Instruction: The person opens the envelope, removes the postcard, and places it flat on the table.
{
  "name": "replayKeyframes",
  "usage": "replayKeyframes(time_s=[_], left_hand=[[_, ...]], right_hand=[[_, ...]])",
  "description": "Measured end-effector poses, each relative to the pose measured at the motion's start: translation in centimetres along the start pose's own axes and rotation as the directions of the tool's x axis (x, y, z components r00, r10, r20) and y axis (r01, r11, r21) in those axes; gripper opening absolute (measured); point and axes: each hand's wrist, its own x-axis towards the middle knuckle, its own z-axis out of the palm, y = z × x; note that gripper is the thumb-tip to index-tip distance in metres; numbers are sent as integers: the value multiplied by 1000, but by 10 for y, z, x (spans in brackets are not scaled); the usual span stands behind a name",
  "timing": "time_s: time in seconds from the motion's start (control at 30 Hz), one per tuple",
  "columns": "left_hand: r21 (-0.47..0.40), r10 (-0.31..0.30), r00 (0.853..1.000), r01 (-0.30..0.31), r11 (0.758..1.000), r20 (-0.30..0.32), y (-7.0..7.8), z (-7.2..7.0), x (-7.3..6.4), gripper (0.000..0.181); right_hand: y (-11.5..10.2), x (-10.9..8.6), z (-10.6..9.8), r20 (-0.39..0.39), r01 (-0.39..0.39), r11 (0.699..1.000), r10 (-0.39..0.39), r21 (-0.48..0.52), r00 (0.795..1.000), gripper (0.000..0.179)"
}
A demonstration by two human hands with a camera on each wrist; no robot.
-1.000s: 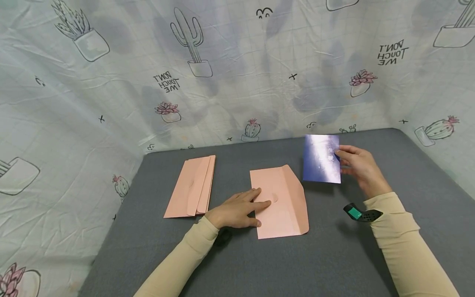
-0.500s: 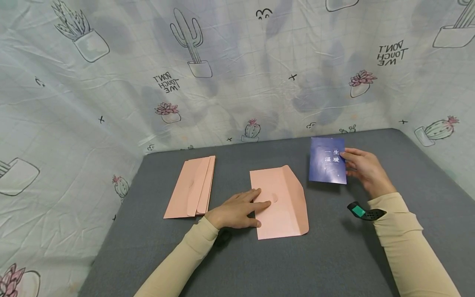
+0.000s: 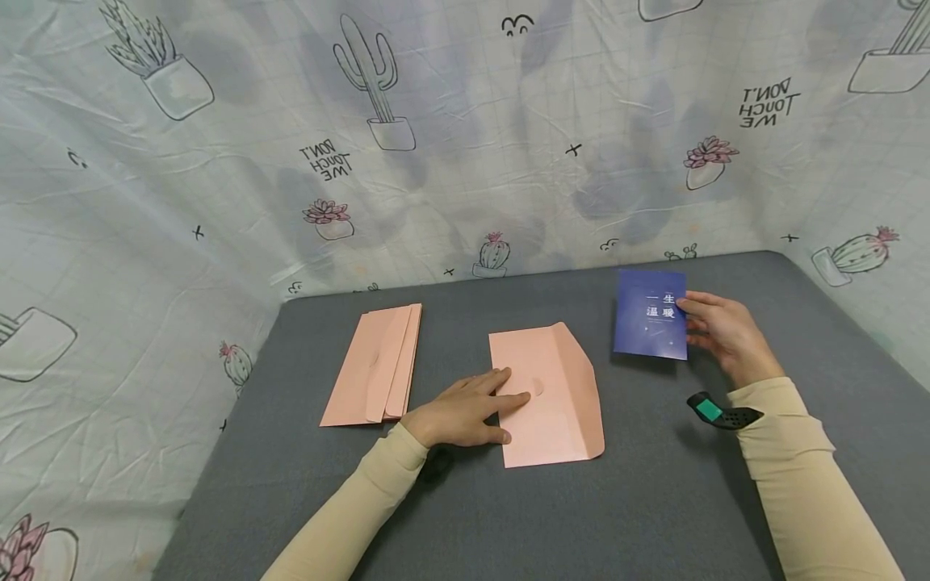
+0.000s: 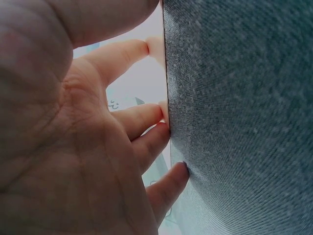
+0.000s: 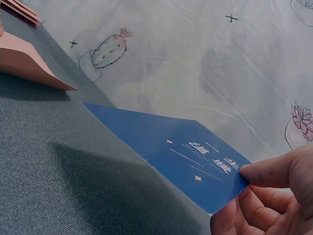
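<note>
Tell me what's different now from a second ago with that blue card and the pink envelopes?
The right hand has moved to the right, carrying the blue card with it; the glare on the card has faded, so its white characters show clearly. Nothing was newly taken hold of or let go. The left hand still rests on the single envelope, and the envelope stack hasn't moved.

Long, pale yellow cloth covers both my arms: my left sleeve [image 3: 345,512] and my right sleeve [image 3: 814,484] each reach the wrist. The right one gathers in soft folds along the forearm. By that wrist I have a curved black strap [image 3: 739,418], dotted with small holes, with a green rectangle [image 3: 709,410] on it. My fingers [image 4: 117,56] are bare, and creases line my left palm [image 4: 73,142].
</note>
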Motion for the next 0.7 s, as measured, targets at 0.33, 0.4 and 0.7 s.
replayKeyframes(time_s=[0.33,0.4,0.7], left_hand=[[38,-12,1000,12,999,10,1,-1,0,67],[41,-13,1000,13,999,12,1,-1,0,67],[33,-23,1000,22,999,13,2,-1,-1,67]], right_hand=[[4,3,-4,26,-26,999,26,25,999,15],[6,5,-4,21,-28,1000,28,11,999,14],[11,6,-9,-16,-50,997,50,-56,999,29]])
